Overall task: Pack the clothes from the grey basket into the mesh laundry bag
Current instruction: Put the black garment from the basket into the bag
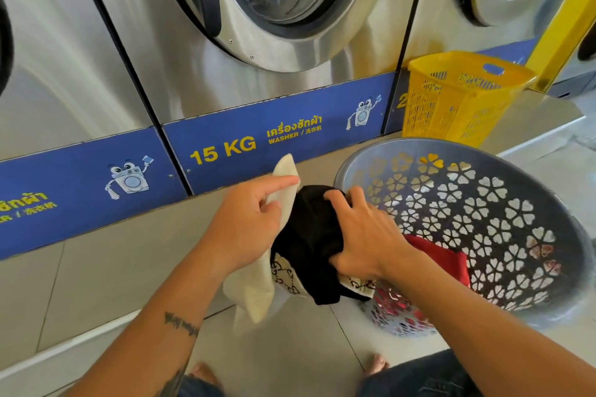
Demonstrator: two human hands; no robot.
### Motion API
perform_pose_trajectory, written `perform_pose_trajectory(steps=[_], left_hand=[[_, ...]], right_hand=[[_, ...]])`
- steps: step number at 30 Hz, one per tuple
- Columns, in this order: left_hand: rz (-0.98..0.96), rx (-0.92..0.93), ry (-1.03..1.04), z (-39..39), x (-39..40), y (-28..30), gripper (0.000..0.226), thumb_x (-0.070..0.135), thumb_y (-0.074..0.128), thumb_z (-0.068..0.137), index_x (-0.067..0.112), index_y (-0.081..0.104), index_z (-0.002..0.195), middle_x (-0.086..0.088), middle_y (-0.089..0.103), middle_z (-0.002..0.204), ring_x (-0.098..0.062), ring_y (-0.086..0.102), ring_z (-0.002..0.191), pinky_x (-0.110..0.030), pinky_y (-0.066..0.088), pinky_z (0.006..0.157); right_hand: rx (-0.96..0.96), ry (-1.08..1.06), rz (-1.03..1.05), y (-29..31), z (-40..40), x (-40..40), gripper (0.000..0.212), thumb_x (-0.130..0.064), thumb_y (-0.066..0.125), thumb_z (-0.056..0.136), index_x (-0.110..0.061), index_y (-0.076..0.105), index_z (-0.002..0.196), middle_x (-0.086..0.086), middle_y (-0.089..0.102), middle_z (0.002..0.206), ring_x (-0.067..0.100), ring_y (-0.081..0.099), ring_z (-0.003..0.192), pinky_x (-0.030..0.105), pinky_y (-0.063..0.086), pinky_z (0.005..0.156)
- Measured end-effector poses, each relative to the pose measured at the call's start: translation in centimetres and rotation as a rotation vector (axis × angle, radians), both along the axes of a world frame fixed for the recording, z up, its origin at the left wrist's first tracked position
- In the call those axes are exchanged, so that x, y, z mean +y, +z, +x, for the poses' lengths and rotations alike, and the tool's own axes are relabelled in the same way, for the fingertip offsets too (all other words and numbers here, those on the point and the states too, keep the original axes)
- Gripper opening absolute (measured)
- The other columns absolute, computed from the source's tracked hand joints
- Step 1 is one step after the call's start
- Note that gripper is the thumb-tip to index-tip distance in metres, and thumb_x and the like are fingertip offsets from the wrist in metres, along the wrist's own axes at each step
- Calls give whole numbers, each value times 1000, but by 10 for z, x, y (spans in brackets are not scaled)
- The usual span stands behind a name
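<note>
Both forearms reaching up from bottom of frame. Left hand (248, 222) at centre, forefinger stretched out, thumb pinching. Right hand (364, 235) beside it, fingers curled, grip clenched tight.

The blue strip (277, 142) under the middle washing machine (258, 26) says "15 KG" in big yellow letters. Beside that it says "WASHER" in small yellow letters, under a line of Thai words.

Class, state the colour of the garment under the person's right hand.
Black garment, clearest in the head view.
</note>
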State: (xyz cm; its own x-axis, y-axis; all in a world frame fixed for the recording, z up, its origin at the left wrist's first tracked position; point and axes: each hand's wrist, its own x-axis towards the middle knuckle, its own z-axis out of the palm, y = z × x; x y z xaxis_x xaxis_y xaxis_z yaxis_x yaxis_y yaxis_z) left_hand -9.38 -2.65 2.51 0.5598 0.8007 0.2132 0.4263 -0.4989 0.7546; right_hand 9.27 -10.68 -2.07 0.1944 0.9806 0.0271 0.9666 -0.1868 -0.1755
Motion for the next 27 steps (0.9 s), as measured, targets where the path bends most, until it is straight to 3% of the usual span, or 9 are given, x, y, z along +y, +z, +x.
perform_pose_trajectory(steps=[2,7,12,14,15,17,19,22,27], left_hand=[[-5,49,2,1,-4,0,53,3,46,90,35,61,131,1,65,118,-17,55,112,-43,45,101],[-100,160,19,-9,-7,-20,61,5,49,91,35,46,143,-13,59,133,-36,55,117,-41,46,99],[-253,46,60,-35,-14,-40,63,0,48,93,36,44,144,0,57,140,-24,57,122,-40,44,105],[-272,0,106,-49,-17,-45,64,-1,47,91,37,47,143,-6,65,125,-16,64,105,-29,51,92],[-281,-18,121,-56,-19,-47,65,-1,46,90,40,49,140,11,43,120,-15,66,80,-21,50,74],[-302,-18,146,-68,-22,-51,66,0,45,88,45,52,136,5,63,67,-9,46,49,-17,43,54],[-300,27,156,-80,-22,-53,66,-1,44,87,42,54,136,13,61,59,-10,42,45,-17,42,51],[-309,39,172,-93,-20,-53,66,-5,42,85,33,57,136,-4,71,106,-9,65,66,-19,49,57],[-344,41,163,-99,-14,-61,66,-3,40,85,35,57,135,18,51,43,2,47,39,-8,34,43]], right_hand=[[-44,2,48,5,-3,3,80,-42,65,60,-22,33,130,4,43,108,34,61,90,38,48,71],[-63,9,207,16,-35,6,64,-25,73,57,-18,35,109,1,52,97,27,59,82,32,37,58],[-90,261,211,-4,-70,-1,48,-21,68,66,-17,47,109,2,56,103,26,55,88,31,40,60],[-136,468,103,-24,-84,-4,40,-23,66,73,-17,57,111,2,58,107,25,53,92,32,46,72],[-166,566,31,-36,-91,-5,39,-24,66,76,-17,60,113,2,59,110,24,52,95,33,48,81],[-151,679,-107,-58,-101,-6,44,-25,68,79,-18,61,122,4,58,123,27,52,104,37,47,95],[-44,652,-234,-69,-105,-5,55,-25,66,81,-21,52,134,4,49,135,29,51,112,43,50,93],[-5,558,-290,-78,-100,-1,72,-29,64,80,-27,34,146,2,42,143,31,54,115,45,53,86],[-118,467,-208,-91,-95,-6,68,-42,63,81,-24,33,140,7,41,136,31,45,118,43,43,95]])
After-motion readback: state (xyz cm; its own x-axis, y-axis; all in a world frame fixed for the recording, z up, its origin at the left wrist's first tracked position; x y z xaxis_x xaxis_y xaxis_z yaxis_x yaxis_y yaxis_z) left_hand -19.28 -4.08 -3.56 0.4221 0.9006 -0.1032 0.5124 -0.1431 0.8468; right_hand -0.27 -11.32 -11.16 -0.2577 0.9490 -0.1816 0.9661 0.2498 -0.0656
